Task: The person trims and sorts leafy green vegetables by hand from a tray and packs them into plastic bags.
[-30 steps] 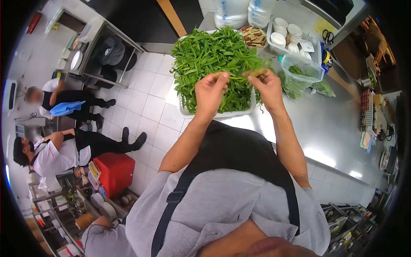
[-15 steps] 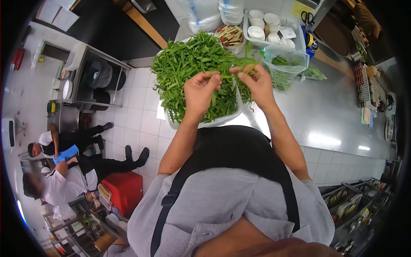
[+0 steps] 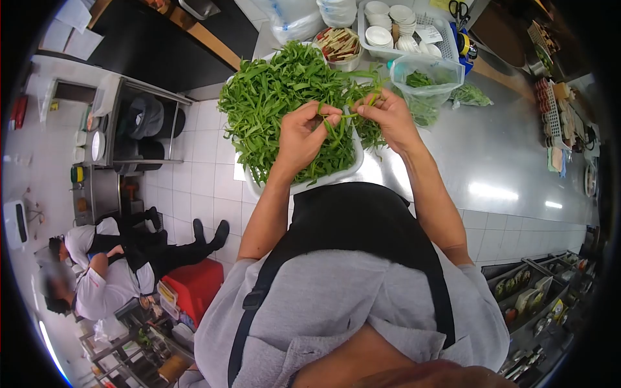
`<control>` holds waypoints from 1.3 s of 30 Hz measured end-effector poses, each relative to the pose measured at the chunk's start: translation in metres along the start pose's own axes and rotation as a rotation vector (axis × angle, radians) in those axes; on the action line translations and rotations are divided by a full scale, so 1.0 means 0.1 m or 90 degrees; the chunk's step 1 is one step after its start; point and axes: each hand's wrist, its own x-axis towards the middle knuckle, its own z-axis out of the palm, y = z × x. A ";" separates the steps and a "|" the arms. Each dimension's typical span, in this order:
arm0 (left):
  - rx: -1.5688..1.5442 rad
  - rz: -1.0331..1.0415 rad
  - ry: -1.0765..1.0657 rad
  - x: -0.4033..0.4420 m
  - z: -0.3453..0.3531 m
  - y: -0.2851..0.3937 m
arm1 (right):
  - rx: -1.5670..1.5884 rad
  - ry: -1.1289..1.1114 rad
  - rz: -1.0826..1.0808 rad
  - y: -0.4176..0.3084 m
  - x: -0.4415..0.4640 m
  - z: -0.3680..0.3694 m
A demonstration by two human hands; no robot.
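My left hand (image 3: 303, 134) and my right hand (image 3: 393, 121) meet over the right side of a white basket (image 3: 333, 179). The basket is heaped with leafy greens (image 3: 268, 97) that look like water spinach. A thin green stem (image 3: 348, 116) runs between my fingertips, and both hands pinch it. From the right hand, leaves stick up toward the back. Beside the basket, below my right hand, loose greens (image 3: 370, 132) lie on the steel counter. To the right stands a clear plastic bag (image 3: 432, 72) with greens in it.
Behind the basket are a bowl of cut stalk-like pieces (image 3: 338, 46) and a crate (image 3: 444, 46) of small white dishes. Another bagged bunch of greens (image 3: 471, 94) lies on the steel counter (image 3: 491, 152). Two people (image 3: 110, 278) are at the left, near a red box (image 3: 194, 291).
My hands have come slightly lower and still pinch the stem, the right one with its fingers more closed. The view has shifted a little. The two people at left have moved closer together.
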 end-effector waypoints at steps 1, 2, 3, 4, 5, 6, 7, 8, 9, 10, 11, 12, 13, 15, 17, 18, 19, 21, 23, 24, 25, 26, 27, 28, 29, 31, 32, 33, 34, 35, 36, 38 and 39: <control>0.007 -0.025 0.004 0.00 0.00 0.00 | -0.012 0.018 -0.001 0.01 0.02 -0.02; 0.013 -0.049 0.008 -0.01 0.00 -0.01 | -0.025 0.036 -0.001 0.03 0.04 -0.04; -0.013 -0.066 0.035 -0.02 0.01 -0.02 | -0.037 0.054 -0.003 0.04 0.05 -0.06; -0.038 -0.083 0.062 -0.02 0.04 -0.05 | -0.043 0.053 -0.002 0.05 0.05 -0.07; -0.063 -0.099 0.088 -0.02 0.05 -0.07 | -0.049 0.053 -0.001 0.04 0.05 -0.07; -0.043 -0.104 0.081 -0.02 0.04 -0.08 | -0.054 0.052 0.000 0.02 0.05 -0.06; -0.023 -0.110 0.073 -0.02 0.04 -0.09 | -0.085 0.029 0.014 0.00 0.03 -0.04; -0.003 -0.115 0.065 -0.02 0.04 -0.10 | -0.116 0.007 0.028 -0.04 0.01 -0.02; 0.002 -0.108 0.057 -0.02 0.04 -0.10 | -0.148 -0.015 0.041 -0.07 0.00 -0.01; 0.007 -0.099 0.049 -0.01 0.06 -0.09 | -0.149 -0.024 0.058 -0.07 0.00 -0.02; 0.012 -0.088 0.041 0.01 0.07 -0.08 | -0.152 -0.034 0.074 -0.06 0.00 -0.04; -0.004 -0.083 0.036 0.02 0.08 -0.07 | -0.154 -0.044 0.091 -0.04 0.01 -0.07; -0.019 -0.081 0.030 0.02 0.08 -0.07 | -0.128 -0.041 0.098 -0.01 0.02 -0.08; -0.022 -0.059 0.021 0.01 0.06 -0.09 | -0.074 -0.050 0.105 0.02 0.01 -0.08; -0.005 -0.019 0.007 0.02 0.05 -0.17 | -0.055 -0.035 0.091 0.04 0.01 -0.09; -0.007 -0.021 0.016 0.01 0.05 -0.17 | -0.062 -0.018 0.075 0.07 0.02 -0.10; -0.009 -0.024 0.025 0.00 0.07 -0.16 | -0.069 0.000 0.058 0.10 0.03 -0.12; -0.021 -0.055 0.080 0.00 0.11 -0.15 | -0.087 0.064 0.017 0.15 0.06 -0.16; -0.040 -0.111 0.170 0.01 0.16 -0.14 | -0.114 0.092 -0.005 0.16 0.07 -0.18; -0.028 -0.121 0.178 0.01 0.16 -0.14 | -0.132 0.087 -0.006 0.10 0.05 -0.15; -0.015 -0.132 0.184 0.03 0.16 -0.14 | -0.150 0.084 -0.007 0.08 0.02 -0.13; -0.004 -0.143 0.190 0.04 0.17 -0.15 | -0.165 0.067 -0.034 0.09 0.00 -0.11; 0.003 -0.147 0.191 0.06 0.19 -0.17 | -0.181 0.051 -0.061 0.10 -0.01 -0.09; 0.010 -0.150 0.192 0.08 0.20 -0.20 | -0.197 0.033 -0.088 0.10 -0.01 -0.07; 0.018 -0.154 0.192 0.10 0.21 -0.22 | -0.192 0.019 -0.093 0.12 -0.01 -0.06; -0.019 -0.170 0.181 0.13 0.24 -0.20 | -0.182 -0.008 -0.101 0.16 -0.02 -0.05; -0.038 -0.178 0.175 0.14 0.24 -0.20 | -0.236 0.007 -0.128 0.19 -0.02 -0.04; -0.049 -0.192 0.163 0.15 0.24 -0.22 | -0.291 0.022 -0.155 0.20 -0.03 -0.03; -0.061 -0.205 0.152 0.16 0.23 -0.24 | -0.345 0.037 -0.182 0.21 -0.03 -0.02; -0.072 -0.219 0.141 0.16 0.22 -0.25 | -0.393 0.057 -0.179 0.20 -0.04 0.00; -0.095 -0.228 0.142 0.16 0.23 -0.25 | -0.440 0.077 -0.176 0.16 -0.07 0.04; -0.140 -0.244 0.144 0.17 0.26 -0.25 | -0.494 0.112 -0.176 0.15 -0.09 0.06; -0.135 -0.238 0.148 0.17 0.27 -0.27 | -0.501 0.125 -0.178 0.17 -0.09 0.04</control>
